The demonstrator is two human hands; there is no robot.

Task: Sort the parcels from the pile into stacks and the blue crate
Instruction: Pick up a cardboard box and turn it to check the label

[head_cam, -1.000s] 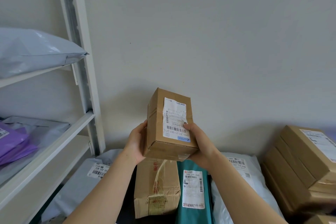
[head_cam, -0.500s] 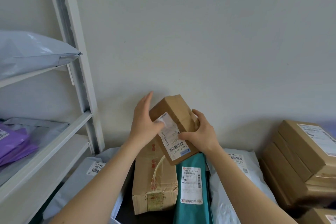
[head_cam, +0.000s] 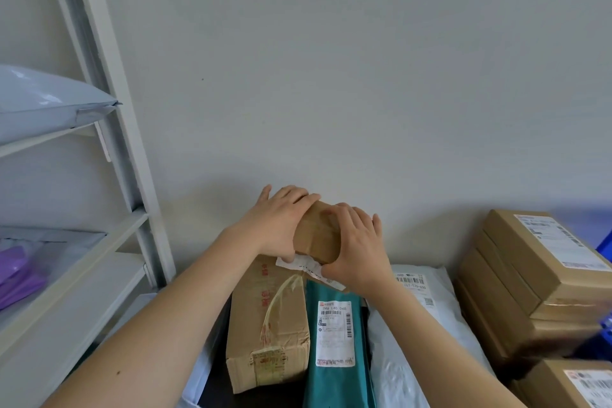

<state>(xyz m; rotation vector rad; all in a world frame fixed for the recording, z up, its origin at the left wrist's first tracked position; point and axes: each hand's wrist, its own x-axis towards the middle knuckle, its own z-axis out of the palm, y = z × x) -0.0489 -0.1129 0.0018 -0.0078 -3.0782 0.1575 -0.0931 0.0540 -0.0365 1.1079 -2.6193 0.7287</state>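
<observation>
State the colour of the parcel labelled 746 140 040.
The parcel is teal green; head view.

Parcel sorting room: white metal shelving [head_cam: 109,129] at left holding mailer bags [head_cam: 43,103], labelled cardboard boxes [head_cam: 543,262] stacked at lower right.

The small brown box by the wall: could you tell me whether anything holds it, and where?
Yes, both hands grip the small brown box: the left hand wraps its left end, the right hand its right side, fingers curled over the top.
</observation>
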